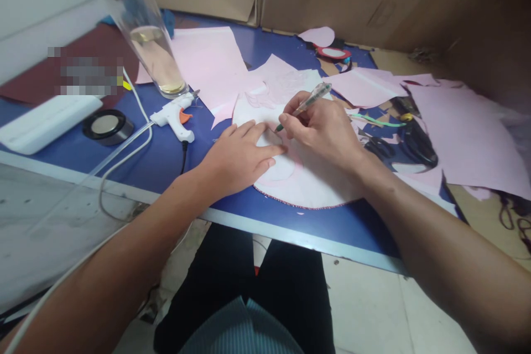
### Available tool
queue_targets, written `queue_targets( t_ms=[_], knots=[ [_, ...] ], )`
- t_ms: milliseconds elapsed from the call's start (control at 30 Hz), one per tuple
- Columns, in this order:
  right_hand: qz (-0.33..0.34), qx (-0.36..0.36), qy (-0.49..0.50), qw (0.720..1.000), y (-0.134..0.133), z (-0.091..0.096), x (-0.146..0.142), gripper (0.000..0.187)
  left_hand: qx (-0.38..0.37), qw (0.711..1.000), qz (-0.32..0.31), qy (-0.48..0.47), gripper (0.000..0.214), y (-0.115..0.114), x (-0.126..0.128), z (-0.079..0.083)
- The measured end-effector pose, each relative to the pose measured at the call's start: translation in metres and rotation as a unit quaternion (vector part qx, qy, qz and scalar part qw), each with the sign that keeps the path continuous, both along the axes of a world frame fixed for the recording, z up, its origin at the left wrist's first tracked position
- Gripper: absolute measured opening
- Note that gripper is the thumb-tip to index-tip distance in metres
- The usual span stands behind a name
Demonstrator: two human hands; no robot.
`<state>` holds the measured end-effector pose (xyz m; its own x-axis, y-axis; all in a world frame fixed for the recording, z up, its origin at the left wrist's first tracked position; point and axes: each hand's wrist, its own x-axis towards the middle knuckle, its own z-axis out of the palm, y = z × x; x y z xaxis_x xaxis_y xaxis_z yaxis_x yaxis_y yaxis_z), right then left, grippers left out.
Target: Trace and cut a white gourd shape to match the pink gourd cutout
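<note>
My right hand (317,124) grips a clear pen (312,97) with a green tip, its point touching a small paper piece near my left fingers. My left hand (244,152) lies flat with its fingers spread, pressing on that white paper cutout (281,167). Beneath both is a large rounded white sheet (319,182) with a dark red beaded or stitched edge. Faint pinkish drawn shapes (265,97) show on its upper part. My hands and forearms cover some of the sheet.
Left of the sheet lie a white glue gun (176,116), a roll of black tape (108,126) and a tall glass of liquid (151,50). Pink paper (211,66) and scraps spread behind and right, with black-handled scissors (418,141). Cardboard boxes (332,5) stand at the back.
</note>
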<state>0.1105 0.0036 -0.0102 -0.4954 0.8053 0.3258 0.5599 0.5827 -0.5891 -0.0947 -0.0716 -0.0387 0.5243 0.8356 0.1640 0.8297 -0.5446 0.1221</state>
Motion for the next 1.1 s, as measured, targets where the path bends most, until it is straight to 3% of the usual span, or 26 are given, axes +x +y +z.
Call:
queue_targets(
  t_ms=[833,967,1100],
  knots=[
    [0.007,0.029,0.027,0.999,-0.007,0.001,0.012,0.016,0.009,1.000,-0.005,0.001,0.044,0.000,-0.001,-0.001],
    [0.020,0.023,0.063,0.998,-0.008,0.003,0.015,0.018,0.010,1.000,-0.008,0.007,0.045,0.001,-0.001,-0.002],
    [0.051,0.033,0.026,0.998,-0.008,0.007,0.019,0.023,0.013,1.000,-0.010,0.000,0.043,0.002,-0.002,-0.004]
  ],
)
